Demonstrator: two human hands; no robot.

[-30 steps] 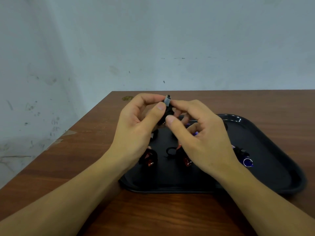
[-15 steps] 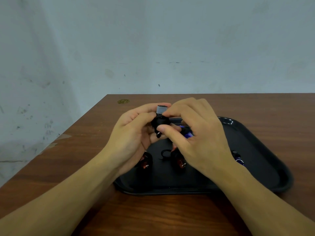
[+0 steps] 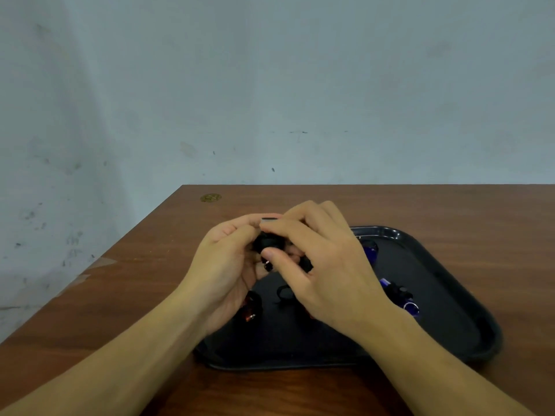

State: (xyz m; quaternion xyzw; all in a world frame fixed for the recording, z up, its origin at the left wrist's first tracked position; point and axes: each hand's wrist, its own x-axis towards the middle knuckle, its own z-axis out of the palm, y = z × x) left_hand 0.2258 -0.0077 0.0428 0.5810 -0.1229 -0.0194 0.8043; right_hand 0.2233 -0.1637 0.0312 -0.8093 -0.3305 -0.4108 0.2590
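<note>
Hard to make out small black round part with grey top (image 3: 265, 243): mostly buried between fingers, exact shape unclear. Gripped from both sides: left hand (image 3: 228, 265) curled round it, palm turned inward; right hand (image 3: 327, 265) pinching it, thumb below, index finger over grey top. Held in air over left part of black plastic tray (image 3: 435, 280) on brown wooden table (image 3: 150, 280). Partly covered on tray: dark red piece (image 3: 250, 310), black looped piece (image 3: 283, 292). Blue glassy piece (image 3: 371, 250) and blue-and-black piece (image 3: 405, 301) too small to identify. Both forearms cut off at bottom edge.

A black tray (image 3: 447, 298) holding red pieces (image 3: 250, 309) and blue pieces (image 3: 370, 250) sits lower right on a wooden table (image 3: 144, 265), a scuffed grey wall (image 3: 270, 85) behind
</note>
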